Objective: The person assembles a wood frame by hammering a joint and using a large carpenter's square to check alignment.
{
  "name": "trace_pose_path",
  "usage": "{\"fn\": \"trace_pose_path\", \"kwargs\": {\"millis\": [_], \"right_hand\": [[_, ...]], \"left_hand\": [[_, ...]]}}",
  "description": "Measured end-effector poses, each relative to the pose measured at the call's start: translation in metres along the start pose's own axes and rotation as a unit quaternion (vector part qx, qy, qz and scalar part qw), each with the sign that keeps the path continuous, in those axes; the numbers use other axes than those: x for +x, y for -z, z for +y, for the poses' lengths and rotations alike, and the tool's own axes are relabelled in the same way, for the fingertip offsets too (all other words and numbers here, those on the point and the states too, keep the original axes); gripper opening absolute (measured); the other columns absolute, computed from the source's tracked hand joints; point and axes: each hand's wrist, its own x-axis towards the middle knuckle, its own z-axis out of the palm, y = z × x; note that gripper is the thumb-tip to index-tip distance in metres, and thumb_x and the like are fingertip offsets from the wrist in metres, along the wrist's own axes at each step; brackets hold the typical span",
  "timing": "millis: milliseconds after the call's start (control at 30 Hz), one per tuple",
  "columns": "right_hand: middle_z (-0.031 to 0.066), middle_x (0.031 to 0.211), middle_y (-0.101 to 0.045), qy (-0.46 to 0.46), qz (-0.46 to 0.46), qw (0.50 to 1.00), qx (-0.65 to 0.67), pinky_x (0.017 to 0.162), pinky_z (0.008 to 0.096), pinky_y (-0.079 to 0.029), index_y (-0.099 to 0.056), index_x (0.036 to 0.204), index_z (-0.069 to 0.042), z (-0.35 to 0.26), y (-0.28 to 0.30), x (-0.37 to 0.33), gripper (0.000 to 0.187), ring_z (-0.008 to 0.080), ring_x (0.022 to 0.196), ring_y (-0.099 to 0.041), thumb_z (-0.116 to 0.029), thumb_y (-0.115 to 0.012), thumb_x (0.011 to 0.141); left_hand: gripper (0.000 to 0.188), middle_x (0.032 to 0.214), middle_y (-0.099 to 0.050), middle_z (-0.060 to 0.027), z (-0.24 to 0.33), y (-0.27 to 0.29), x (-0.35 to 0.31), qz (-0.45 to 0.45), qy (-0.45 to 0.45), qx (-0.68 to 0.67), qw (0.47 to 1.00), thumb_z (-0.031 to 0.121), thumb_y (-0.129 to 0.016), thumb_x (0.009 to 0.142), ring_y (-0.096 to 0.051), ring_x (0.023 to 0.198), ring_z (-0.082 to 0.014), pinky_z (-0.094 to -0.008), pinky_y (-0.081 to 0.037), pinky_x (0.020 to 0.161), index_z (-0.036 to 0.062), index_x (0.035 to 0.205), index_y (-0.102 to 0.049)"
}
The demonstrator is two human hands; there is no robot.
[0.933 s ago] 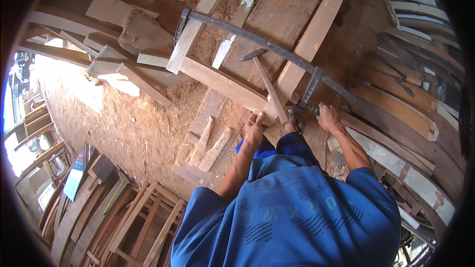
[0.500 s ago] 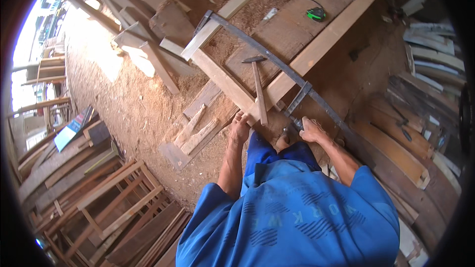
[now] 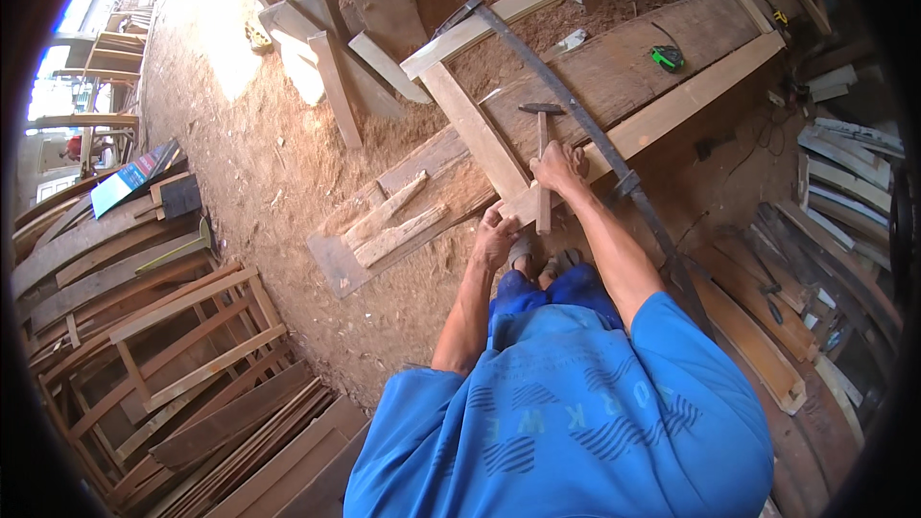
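Observation:
A pale wooden frame point(image 3: 472, 125) with a curved far rail lies ahead of me. My left hand point(image 3: 495, 234) is closed on its near corner, thumb and fingers bent round the wood. A hammer point(image 3: 544, 125) lies across that corner, its head away from me. My right hand point(image 3: 560, 169) is curled over the middle of its handle, above the near rail. A long dark bar clamp point(image 3: 547, 77) spans the frame just right of the hammer. One jaw sits at the far rail, while the sliding jaw point(image 3: 628, 182) is at the near side. My right forearm hides part of the clamp's near end.
Under the frame lies a broad plank point(image 3: 614, 48), with a green tape measure point(image 3: 667, 58) on it. Sawdust covers the ground. Stacked boards point(image 3: 125, 230) and slatted frames point(image 3: 192, 364) fill the left; more timber point(image 3: 767, 326) lies right. Offcuts point(image 3: 336, 86) lean beyond the frame.
My right hand has left the clamp's screw handle and moved up and left onto the hammer handle. My left hand stays at the frame corner. The view has shifted, showing more of the frame.

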Motion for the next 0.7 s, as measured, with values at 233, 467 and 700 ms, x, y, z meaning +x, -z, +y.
{"fn": "trace_pose_path", "kwargs": {"millis": [233,467,700], "right_hand": [[0.0263,0.101,-0.068,0.036,-0.028,0.978,0.202,0.086,0.0481,-0.052,-0.06,0.109,0.005,0.025,0.014,-0.02,0.044,0.0421,0.094,-0.067,-0.028,-0.067,0.081],[0.0065,0.075,-0.058,0.031,-0.216,0.807,0.549,0.054,0.0322,-0.054,-0.053,0.114,-0.001,0.048,0.029,-0.081,0.038,0.0125,0.063,-0.059,-0.026,-0.069,0.089],[0.0031,0.078,-0.055,0.014,-0.179,0.84,0.512,0.046,0.025,-0.047,-0.043,0.136,0.0,0.056,0.022,-0.078,0.047,0.0075,0.055,-0.051,-0.021,-0.055,0.096]], "left_hand": [[0.031,0.1,-0.063,-0.0012,0.011,-0.007,0.004,0.029,0.006,-0.003,1.0,0.012,-0.063,0.096,-0.06,0.09,-0.0128,-0.0325,-0.052,0.079,0.0086,0.125,-0.054],[0.017,0.105,-0.064,-0.0044,-0.016,0.02,0.038,0.034,-0.004,0.079,0.996,0.021,-0.061,0.098,-0.062,0.101,-0.0158,-0.032,-0.052,0.086,0.0078,0.107,-0.059],[0.026,0.114,-0.06,-0.0074,0.004,-0.001,0.006,-0.07,-0.004,-0.123,0.99,0.014,-0.06,0.097,-0.059,0.108,-0.0202,-0.0372,-0.05,0.096,0.0075,0.121,-0.051]]}}
